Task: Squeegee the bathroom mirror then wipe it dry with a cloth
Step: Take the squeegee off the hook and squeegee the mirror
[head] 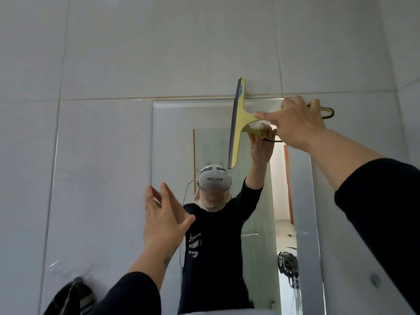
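Note:
The bathroom mirror [172, 142] hangs on a grey tiled wall, its top edge just under a grout line. My right hand [295, 123] grips the handle of a yellow-green squeegee [237, 123]. Its blade stands vertical against the upper middle of the glass, and the top end pokes above the mirror's upper edge. My left hand [163, 221] is spread open with fingers apart, resting at the mirror's left edge and holding nothing. The glass reflects a person in a dark top with a headset. No cloth can be made out.
Grey wall tiles [113, 53] surround the mirror. A dark striped item [70, 296] hangs from a clear hook at the lower left. The reflection shows a glass shower screen and a lit doorway behind me.

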